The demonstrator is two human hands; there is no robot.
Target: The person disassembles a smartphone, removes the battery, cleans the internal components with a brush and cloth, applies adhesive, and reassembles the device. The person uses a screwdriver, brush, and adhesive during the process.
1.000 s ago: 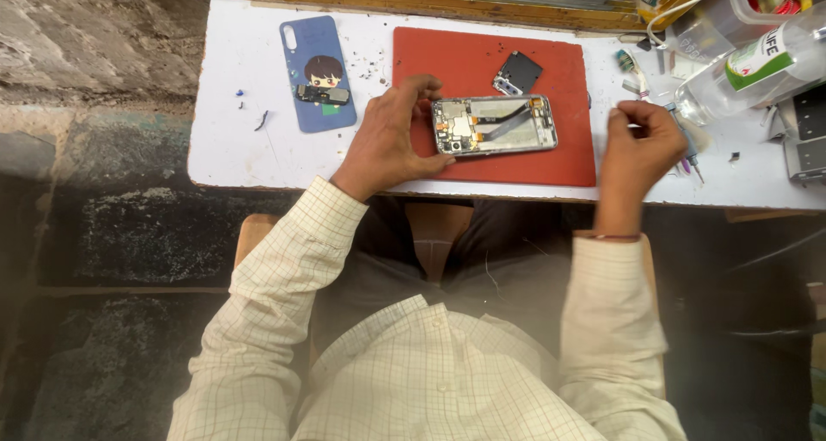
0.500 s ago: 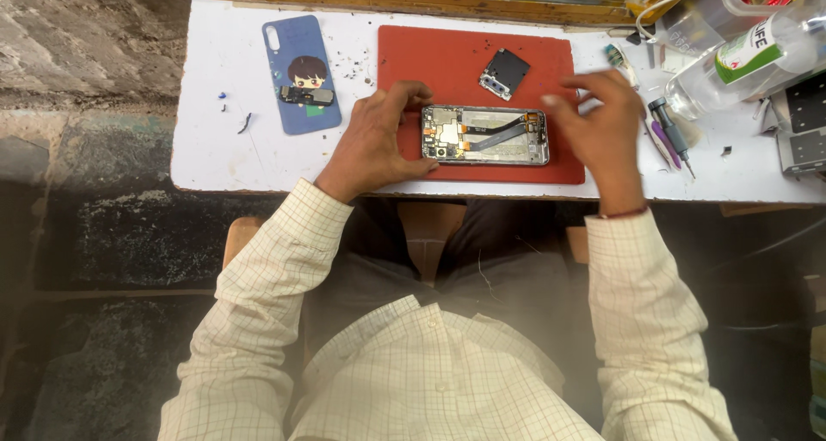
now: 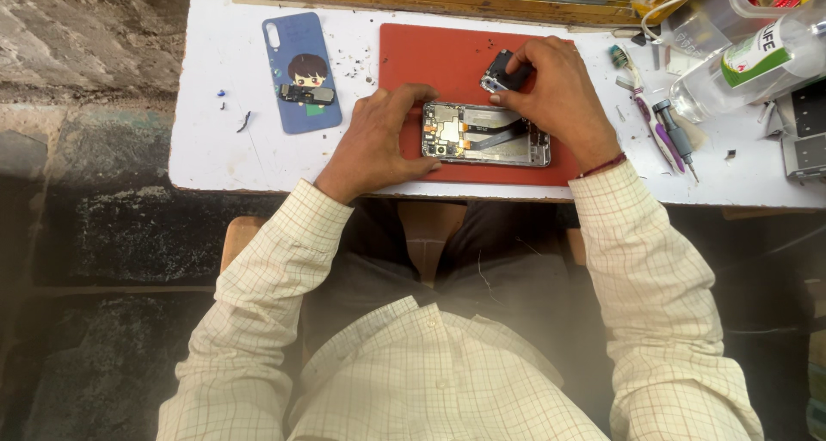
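My left hand (image 3: 379, 140) lies palm-down at 9 o'clock of the opened phone (image 3: 486, 135), fingers curled over its left end and thumb along its near edge, pinning it flat on the red mat (image 3: 430, 58). My right hand (image 3: 559, 97) arches over the phone's right end, wrist at 4 o'clock, fingertips closed on a small dark component (image 3: 502, 73) at 12 o'clock of the phone. Half a second earlier this hand rested against the phone's right edge and the component lay alone on the mat; now the fingers have reached it. A blue phone case (image 3: 301, 71) lies at 9 o'clock; screwdrivers (image 3: 671, 135) lie at 3 o'clock on the white table (image 3: 215, 140).
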